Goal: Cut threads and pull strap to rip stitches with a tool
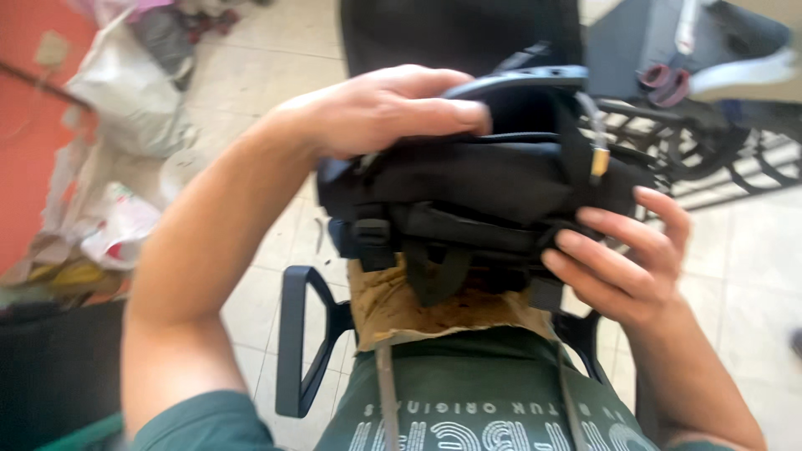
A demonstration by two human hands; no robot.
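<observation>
A black fabric chair part (484, 188) with straps and plastic buckles is held up in front of me, above my lap. My left hand (380, 108) lies over its top, fingers curled on the upper edge beside a curved black plastic piece (518, 79). My right hand (622, 259) grips its lower right side from underneath. A brown torn piece of cardboard (401, 309) hangs below the part, against my green shirt. A black plastic armrest (301, 342) stands at my left side.
White plastic bags and rubbish (125, 108) lie on the tiled floor at the left by an orange wall (25, 125). A black chair back (451, 33) stands ahead. Dark metal frame parts (718, 142) lie at the upper right.
</observation>
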